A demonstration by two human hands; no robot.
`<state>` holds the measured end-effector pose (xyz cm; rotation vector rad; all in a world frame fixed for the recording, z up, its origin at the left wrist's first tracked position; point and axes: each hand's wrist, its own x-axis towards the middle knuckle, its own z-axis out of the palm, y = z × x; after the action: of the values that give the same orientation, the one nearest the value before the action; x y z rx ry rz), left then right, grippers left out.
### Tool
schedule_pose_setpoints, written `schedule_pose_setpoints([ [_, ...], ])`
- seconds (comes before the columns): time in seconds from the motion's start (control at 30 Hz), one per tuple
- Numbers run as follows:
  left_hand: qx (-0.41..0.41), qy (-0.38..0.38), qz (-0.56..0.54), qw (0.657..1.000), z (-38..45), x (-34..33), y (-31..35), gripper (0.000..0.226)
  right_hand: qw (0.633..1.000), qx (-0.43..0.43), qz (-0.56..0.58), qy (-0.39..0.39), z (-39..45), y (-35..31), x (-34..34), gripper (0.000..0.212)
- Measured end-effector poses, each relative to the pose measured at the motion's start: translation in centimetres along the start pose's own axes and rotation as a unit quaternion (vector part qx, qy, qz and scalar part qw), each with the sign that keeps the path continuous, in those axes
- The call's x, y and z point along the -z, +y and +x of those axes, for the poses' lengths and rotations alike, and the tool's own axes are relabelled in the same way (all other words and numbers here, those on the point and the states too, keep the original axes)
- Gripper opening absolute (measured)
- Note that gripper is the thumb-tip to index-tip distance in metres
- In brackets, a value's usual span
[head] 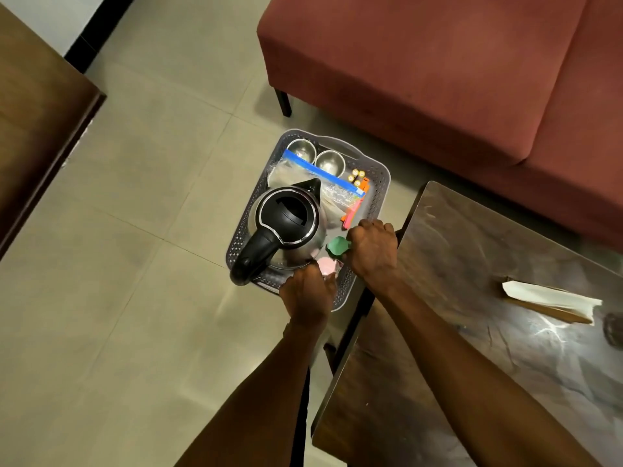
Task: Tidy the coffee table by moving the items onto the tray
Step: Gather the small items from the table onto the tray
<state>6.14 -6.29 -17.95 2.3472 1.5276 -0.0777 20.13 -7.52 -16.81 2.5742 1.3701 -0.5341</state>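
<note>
A grey perforated tray (379, 183) stands on the floor beside the coffee table (472, 264). It holds a steel kettle (286, 227) with a black lid and handle, two steel bowls (330, 161), a zip bag (303, 170), several batteries (357, 176) and coloured clips (352, 214). My right hand (372, 251) grips a green piece (337, 246) over the tray's near right part. My left hand (308, 294) holds a pink piece (325, 266) at the tray's near edge, just in front of the kettle.
On the dark coffee table lie a folded white paper on a brown sheet (553, 299) and a glass (613, 330) at the right edge. A red sofa (438, 69) stands behind the tray. A wooden furniture piece (37, 123) is at left, across tiled floor.
</note>
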Motion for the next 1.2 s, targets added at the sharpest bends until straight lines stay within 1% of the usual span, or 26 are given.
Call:
schedule_pose_setpoints([
  [0.07,0.001,0.002,0.007,1.000,-0.1,-0.4,-0.1,0.036,0.999,-0.027,0.038,-0.001,-0.4,0.5,0.6,0.042],
  [0.13,0.005,-0.015,0.016,1.000,-0.3,-0.6,-0.1,0.034,0.989,-0.086,0.123,0.002,-0.8,1.4,1.2,0.042],
  [0.2,-0.004,-0.018,0.030,0.999,-0.3,-0.8,0.2,0.034,0.956,-0.174,0.236,0.014,-0.7,2.5,2.0,0.045],
  [0.23,-0.009,-0.022,0.034,0.999,-0.3,-0.8,0.3,0.034,0.938,-0.210,0.274,0.020,-0.4,2.9,2.4,0.046],
  [0.3,-0.019,-0.033,0.026,0.999,-0.3,-1.0,0.4,0.035,0.910,-0.255,0.326,0.029,0.4,3.4,3.0,0.049],
  [0.37,-0.030,-0.042,0.032,0.998,-0.2,-1.2,0.5,0.037,0.891,-0.275,0.361,0.036,1.6,3.5,3.3,0.050],
  [0.47,-0.046,-0.042,0.056,0.996,-0.2,-1.1,0.9,0.039,0.877,-0.284,0.385,0.037,3.5,3.0,3.3,0.048],
  [0.57,-0.060,-0.041,0.057,0.996,-0.3,-1.0,1.3,0.036,0.862,-0.297,0.404,0.082,4.7,2.1,3.4,0.044],
  [0.63,-0.062,-0.048,0.050,0.996,-0.2,-0.9,1.6,0.035,0.862,-0.292,0.402,0.103,5.3,1.8,3.4,0.040],
  [0.8,-0.062,-0.031,0.055,0.996,0.1,-0.6,2.1,0.036,0.882,-0.274,0.375,0.078,6.3,1.6,3.0,0.039],
  [1.07,-0.077,-0.008,0.053,0.996,0.2,-1.1,1.5,0.036,0.913,-0.238,0.326,0.064,6.4,1.0,2.4,0.034],
  [1.2,-0.067,-0.003,0.056,0.996,0.3,-1.5,1.0,0.035,0.920,-0.231,0.307,0.074,6.7,0.6,2.5,0.021],
])
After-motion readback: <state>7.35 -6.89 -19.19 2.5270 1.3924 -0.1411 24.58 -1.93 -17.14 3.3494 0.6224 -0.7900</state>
